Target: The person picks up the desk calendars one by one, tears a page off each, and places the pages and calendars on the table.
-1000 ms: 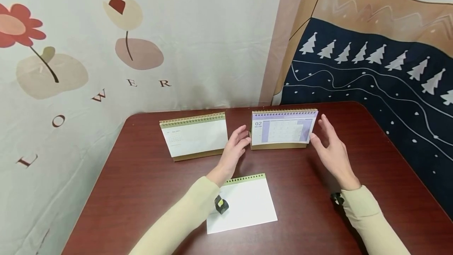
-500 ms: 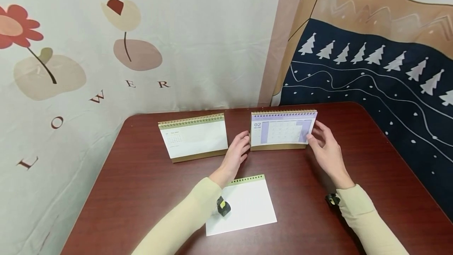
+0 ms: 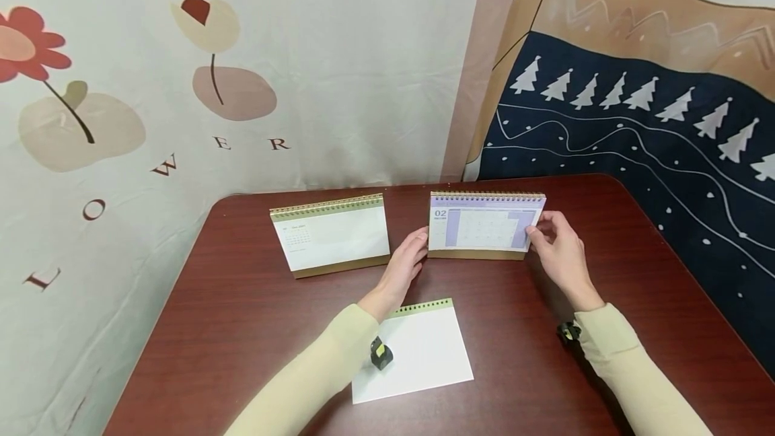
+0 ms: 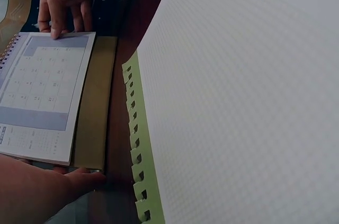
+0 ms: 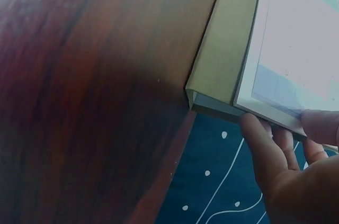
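The purple calendar (image 3: 484, 229) is stood on the far part of the table (image 3: 242, 342), right of the green calendar (image 3: 342, 237). Its right edge is pinched by the right hand (image 3: 563, 258), thumb in front, fingers behind. Its left edge is touched by the left hand (image 3: 398, 268), its fingers loose. A white sheet (image 3: 430, 352) is laid nearer.

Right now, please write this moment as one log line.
right hand: pinches edge of purple calendar; left hand: at opposite edge; loose sheet: on table
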`<move>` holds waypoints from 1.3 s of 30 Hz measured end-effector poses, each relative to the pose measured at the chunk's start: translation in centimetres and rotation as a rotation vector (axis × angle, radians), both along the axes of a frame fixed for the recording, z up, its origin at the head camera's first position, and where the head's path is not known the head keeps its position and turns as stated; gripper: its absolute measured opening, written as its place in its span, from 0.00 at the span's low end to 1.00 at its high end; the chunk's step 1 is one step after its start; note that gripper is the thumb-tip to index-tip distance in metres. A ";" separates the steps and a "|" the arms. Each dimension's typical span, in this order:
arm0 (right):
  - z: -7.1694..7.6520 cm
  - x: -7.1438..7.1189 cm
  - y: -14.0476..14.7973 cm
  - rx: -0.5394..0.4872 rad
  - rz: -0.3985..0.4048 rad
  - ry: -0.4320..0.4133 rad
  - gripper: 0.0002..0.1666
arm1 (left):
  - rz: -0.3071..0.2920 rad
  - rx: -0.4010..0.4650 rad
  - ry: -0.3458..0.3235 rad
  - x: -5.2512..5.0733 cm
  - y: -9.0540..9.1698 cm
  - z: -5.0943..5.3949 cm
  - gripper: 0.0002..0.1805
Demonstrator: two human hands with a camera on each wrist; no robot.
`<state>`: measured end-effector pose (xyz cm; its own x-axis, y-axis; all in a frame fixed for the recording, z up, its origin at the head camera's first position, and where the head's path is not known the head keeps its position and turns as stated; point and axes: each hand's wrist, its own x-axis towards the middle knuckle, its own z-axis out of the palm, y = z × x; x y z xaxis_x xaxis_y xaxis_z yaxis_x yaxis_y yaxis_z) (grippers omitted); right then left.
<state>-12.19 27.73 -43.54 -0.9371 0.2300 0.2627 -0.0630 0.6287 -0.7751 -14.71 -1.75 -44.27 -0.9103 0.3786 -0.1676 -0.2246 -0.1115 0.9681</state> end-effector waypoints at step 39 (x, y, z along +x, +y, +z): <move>5.3 1.4 1.0 -0.139 0.112 -0.060 0.26 | -0.068 -0.155 0.401 0.7 -2.2 2.9 0.38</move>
